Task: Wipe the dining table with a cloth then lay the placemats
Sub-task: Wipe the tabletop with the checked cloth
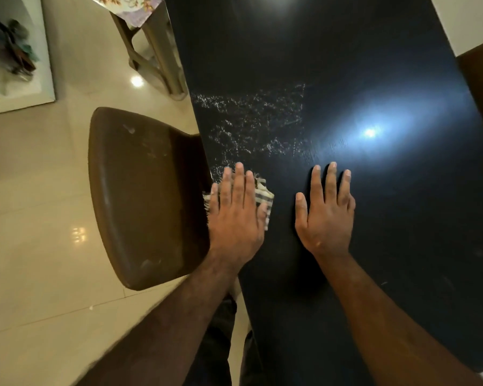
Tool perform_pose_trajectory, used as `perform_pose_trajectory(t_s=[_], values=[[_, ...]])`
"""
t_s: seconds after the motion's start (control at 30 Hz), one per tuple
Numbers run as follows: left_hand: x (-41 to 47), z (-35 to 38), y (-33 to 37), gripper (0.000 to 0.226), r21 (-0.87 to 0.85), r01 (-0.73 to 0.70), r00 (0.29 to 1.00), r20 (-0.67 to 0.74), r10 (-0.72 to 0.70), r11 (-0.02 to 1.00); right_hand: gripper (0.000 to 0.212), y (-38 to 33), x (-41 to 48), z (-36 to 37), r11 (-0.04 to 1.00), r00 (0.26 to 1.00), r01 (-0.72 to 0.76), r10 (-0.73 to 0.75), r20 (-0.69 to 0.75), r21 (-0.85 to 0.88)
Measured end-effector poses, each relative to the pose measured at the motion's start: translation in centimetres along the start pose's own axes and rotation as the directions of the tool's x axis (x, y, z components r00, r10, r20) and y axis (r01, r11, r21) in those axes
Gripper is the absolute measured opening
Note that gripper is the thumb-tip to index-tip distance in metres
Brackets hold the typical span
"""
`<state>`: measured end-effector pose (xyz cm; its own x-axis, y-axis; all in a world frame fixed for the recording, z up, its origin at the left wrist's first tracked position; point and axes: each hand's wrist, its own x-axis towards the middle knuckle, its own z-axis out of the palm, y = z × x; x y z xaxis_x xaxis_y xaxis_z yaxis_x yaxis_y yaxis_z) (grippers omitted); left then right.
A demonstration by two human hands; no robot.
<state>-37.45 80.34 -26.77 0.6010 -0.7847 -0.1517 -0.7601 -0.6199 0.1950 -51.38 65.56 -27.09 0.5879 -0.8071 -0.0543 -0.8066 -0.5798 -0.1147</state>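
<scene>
The left grip lies flat, fingers straight, pressing the small checked grey-and-white cloth at the left edge of the long black bench. White streaks lie straight ahead of it. The right grip, flat and holding nothing, rests beside.

- No text, label, brand, number or sign can be read anywhere
- the cloth under the left hand shows only a woven check, no lettering
- the pale marks on the tabletop ahead of that hand are scuffs; they form no letters or figures
</scene>
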Motion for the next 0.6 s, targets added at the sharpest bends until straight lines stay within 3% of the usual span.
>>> perform_pose_trajectory(t_s=[0.17, 0.37, 0.6], values=[[7.8, -2.1, -2.7, 0.077, 0.034, 0.092, 0.995, -0.039, -0.091, 0.995, 0.077, -0.3, 1.6, 0.7, 0.995, 0.995, 0.093, -0.094, -0.019, -0.046], [13.5, -3.0, -3.5, 0.077, 0.043, 0.149, 0.987, -0.07, -0.146, 0.988, 0.081, -2.3, 6.0, 0.8, 0.997, 0.996, 0.07, -0.071, -0.053, -0.029], [3.1, 0.0, -0.1, 0.077, 0.052, -0.112, 0.994, 0.023, 0.111, 0.992, 0.078, -3.1, 9.3, 0.8, 0.997, 0.995, 0.077, -0.078, -0.056, -0.015]])
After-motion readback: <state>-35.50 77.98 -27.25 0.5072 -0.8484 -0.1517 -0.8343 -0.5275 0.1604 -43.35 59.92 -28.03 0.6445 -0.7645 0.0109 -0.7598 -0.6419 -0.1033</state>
